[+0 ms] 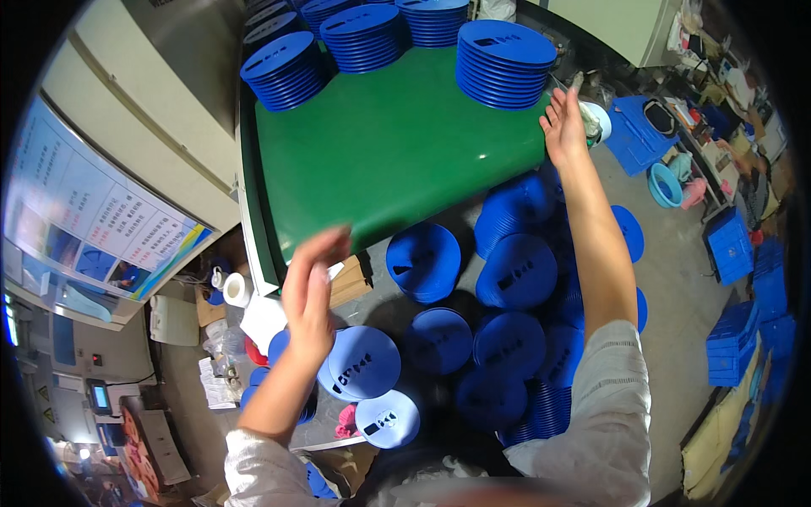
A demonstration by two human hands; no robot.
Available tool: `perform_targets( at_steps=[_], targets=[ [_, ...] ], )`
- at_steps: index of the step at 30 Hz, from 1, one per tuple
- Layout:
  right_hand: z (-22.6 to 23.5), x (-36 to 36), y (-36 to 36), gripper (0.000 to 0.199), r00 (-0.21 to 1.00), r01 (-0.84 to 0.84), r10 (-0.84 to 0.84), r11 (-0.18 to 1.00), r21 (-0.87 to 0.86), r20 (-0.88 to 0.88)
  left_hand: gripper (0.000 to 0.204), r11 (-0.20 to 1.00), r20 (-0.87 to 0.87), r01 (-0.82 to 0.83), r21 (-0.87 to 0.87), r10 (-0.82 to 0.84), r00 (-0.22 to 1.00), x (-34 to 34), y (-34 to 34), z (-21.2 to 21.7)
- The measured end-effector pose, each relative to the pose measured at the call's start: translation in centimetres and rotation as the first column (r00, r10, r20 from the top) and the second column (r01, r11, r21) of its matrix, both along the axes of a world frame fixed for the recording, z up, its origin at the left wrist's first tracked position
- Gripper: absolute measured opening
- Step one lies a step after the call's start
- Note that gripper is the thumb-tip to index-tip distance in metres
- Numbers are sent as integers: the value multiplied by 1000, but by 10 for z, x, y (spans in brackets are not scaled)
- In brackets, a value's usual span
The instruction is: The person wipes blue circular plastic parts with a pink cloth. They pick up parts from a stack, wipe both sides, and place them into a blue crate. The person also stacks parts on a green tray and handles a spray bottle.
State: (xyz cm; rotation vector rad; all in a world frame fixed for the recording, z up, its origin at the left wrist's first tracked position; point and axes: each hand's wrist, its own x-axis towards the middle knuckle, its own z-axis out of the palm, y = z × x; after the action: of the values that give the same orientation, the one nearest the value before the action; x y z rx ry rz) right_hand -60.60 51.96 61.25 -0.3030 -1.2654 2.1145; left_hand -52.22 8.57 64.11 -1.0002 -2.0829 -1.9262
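My right hand (pixel 568 127) reaches out over the right edge of a green conveyor belt (pixel 389 152), palm showing and fingers stretched out with nothing in them. Just beyond its fingertips, a stack of round blue plastic discs with cut-out slots (pixel 505 68) stands on the belt. My left hand (pixel 312 296) is raised near the belt's near-left corner, slightly blurred. Its fingers extend upward and no object shows in it. Below that hand, a lighter-looking blue disc (pixel 365 363) tops a pile, with a smaller pale blue disc (pixel 387 419) beside it.
More disc stacks (pixel 363 38) line the belt's far end. Many blue disc piles (pixel 511 342) stand low, between my arms. Machine panels and a poster (pixel 93 203) border the left. Blue crates (pixel 733 342), a light-blue basin (pixel 665 185) and a cluttered bench lie to the right.
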Motion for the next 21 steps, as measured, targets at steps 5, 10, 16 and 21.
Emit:
perform_targets(
  at_steps=[5,10,16,21],
  targets=[
    [37,-64,4,99,986,-95,116,980,-173,119,70,996,550,84,-14,-62,833,-164,178,42],
    [37,-97,38,81,953,-254,278,950,-184,117,80,988,620,157,-17,-113,777,-242,279,24],
    [31,-86,42,70,953,-291,300,939,-181,24,70,924,589,264,276,-379,713,-211,307,34],
    [1,-50,3,58,960,-81,52,992,-96,-275,68,916,181,212,340,-285,941,-198,277,8]
  ],
)
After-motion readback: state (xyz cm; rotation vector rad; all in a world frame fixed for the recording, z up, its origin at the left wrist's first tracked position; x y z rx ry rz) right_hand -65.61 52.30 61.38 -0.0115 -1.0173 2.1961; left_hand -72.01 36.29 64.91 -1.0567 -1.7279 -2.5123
